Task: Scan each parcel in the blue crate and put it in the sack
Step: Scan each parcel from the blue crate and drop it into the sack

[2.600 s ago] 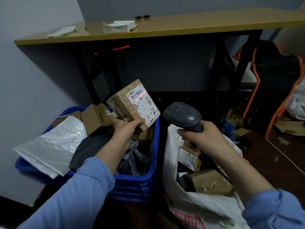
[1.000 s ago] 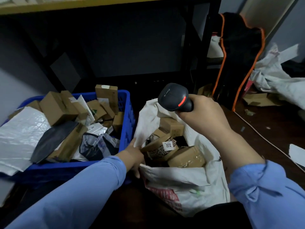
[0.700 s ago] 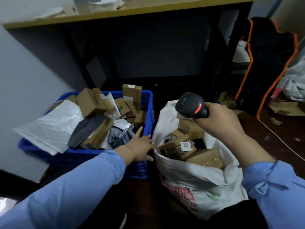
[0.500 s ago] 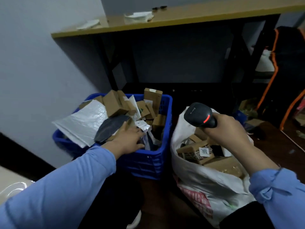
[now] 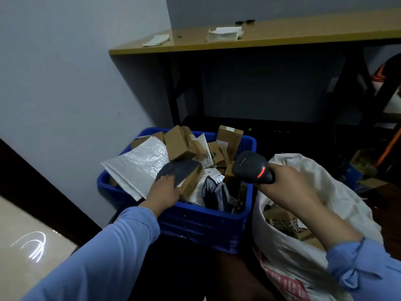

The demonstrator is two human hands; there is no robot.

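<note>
Two hands in light blue sleeves reach forward, seen from above by the person wearing the camera. The left hand point(image 5: 165, 192) is inside the blue crate point(image 5: 206, 216), its fingers curled over the near end of a long cardboard box point(image 5: 192, 181). A dark grey pouch point(image 5: 179, 169) lies on top of that box and touches the fingertips. The box rests among the other parcels, near the front of the crate.

The crate sits on the floor against a pale wall and is piled with small brown boxes and soft mailers. A large white padded mailer point(image 5: 138, 166) hangs over its left rim.

The right hand point(image 5: 288, 186) is wrapped firmly around the handle of a black barcode scanner point(image 5: 251, 167), held above the gap between crate and sack. A red light glows on the side of the scanner, and its head points left, toward the crate.

The white woven sack point(image 5: 329, 192) stands open just to the right of the crate, touching it. Brown parcels point(image 5: 280, 220) show inside it, partly hidden by the right forearm.

Behind both, a wooden counter point(image 5: 282, 36) on black legs carries two folded bundles of white paper point(image 5: 225, 33).
</note>
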